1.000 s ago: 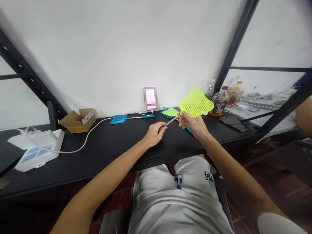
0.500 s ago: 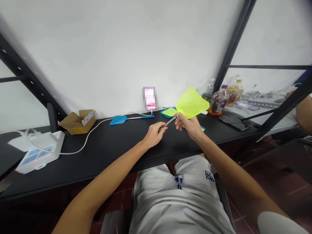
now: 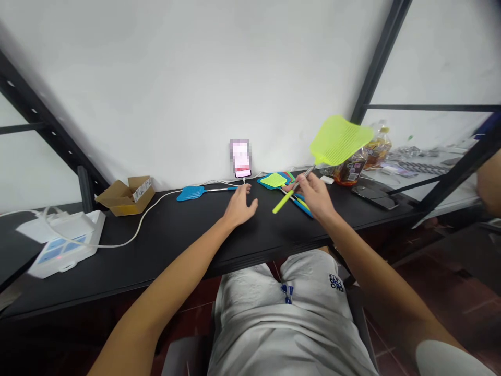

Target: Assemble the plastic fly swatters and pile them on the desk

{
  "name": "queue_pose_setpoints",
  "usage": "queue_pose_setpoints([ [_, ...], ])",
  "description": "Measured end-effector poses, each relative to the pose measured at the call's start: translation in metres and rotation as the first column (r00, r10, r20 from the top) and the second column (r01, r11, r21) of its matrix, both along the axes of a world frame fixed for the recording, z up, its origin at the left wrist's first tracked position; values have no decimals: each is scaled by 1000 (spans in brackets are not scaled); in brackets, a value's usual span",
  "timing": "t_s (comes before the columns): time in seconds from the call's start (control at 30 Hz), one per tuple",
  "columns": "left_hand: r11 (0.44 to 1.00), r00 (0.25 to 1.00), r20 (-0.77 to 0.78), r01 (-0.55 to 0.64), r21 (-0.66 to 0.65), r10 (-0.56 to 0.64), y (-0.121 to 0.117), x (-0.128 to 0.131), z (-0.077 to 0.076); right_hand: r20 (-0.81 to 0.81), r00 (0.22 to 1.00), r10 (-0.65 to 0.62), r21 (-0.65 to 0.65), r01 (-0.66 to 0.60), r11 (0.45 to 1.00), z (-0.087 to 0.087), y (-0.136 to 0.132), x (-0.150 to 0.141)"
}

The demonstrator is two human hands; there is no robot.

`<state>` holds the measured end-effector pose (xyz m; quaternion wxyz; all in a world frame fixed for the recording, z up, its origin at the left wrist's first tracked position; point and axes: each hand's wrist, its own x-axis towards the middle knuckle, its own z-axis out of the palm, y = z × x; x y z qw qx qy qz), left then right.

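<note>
My right hand [image 3: 314,194] grips a yellow-green fly swatter [image 3: 340,141] by its metal shaft, with the perforated head raised up and to the right. The swatter's green handle end sticks out below my fingers to the left. My left hand [image 3: 239,206] holds nothing; its thumb and fingers are apart, close to the handle of a blue fly swatter [image 3: 191,193] lying on the desk by the wall. Beneath and behind my right hand lies a pile of several fly swatters [image 3: 275,180], green and blue, partly hidden by that hand.
A phone [image 3: 241,157] leans on the wall, plugged into a cable. An open cardboard box [image 3: 126,196] and a white power device [image 3: 66,243] stand left on the black desk [image 3: 176,230]. Right are a drink bottle [image 3: 348,171] and a dark phone [image 3: 374,198]. Part of a person's arm [image 3: 489,183] shows far right.
My left hand has let go of the green swatter and moved left, its fingers now apart. My right hand has carried the swatter right and up, uncovering more of the pile.
</note>
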<state>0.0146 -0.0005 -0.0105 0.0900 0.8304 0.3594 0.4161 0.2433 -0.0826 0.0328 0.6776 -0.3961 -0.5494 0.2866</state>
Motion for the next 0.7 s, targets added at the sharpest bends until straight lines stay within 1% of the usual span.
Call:
queue_pose_setpoints([
  [0.03,995,991,-84,-102,2,101,9,-6,0,-9,999,-31,-2,31,1000,5,-1,9],
  [0.1,963,935,-235,-269,8,264,24,-18,-1,-1,992,-123,-6,123,992,13,-3,27],
  [0.13,941,898,-299,-340,-1,324,30,-23,-2,1,990,-144,-27,144,989,17,-4,36],
  [0.2,901,833,-402,-431,-43,379,39,-33,-4,66,986,-152,-132,160,978,21,-5,52],
  [0.3,875,788,-494,-473,-106,367,46,-40,-7,261,952,-158,-301,236,924,24,-8,70],
  [0.4,866,773,-530,-482,-133,348,48,-42,-6,424,901,-93,-351,258,900,24,-11,78],
  [0.47,860,769,-533,-490,-139,352,48,-42,-5,477,875,-87,-348,279,895,23,-11,81],
  [0.53,855,770,-529,-497,-145,358,47,-42,-4,524,842,-127,-342,345,874,19,-8,84],
  [0.6,852,771,-520,-504,-144,368,47,-43,-3,601,782,-165,-315,422,850,14,-3,88],
  [0.7,853,768,-507,-509,-112,392,48,-44,-3,705,676,-215,-218,494,842,5,6,96],
])
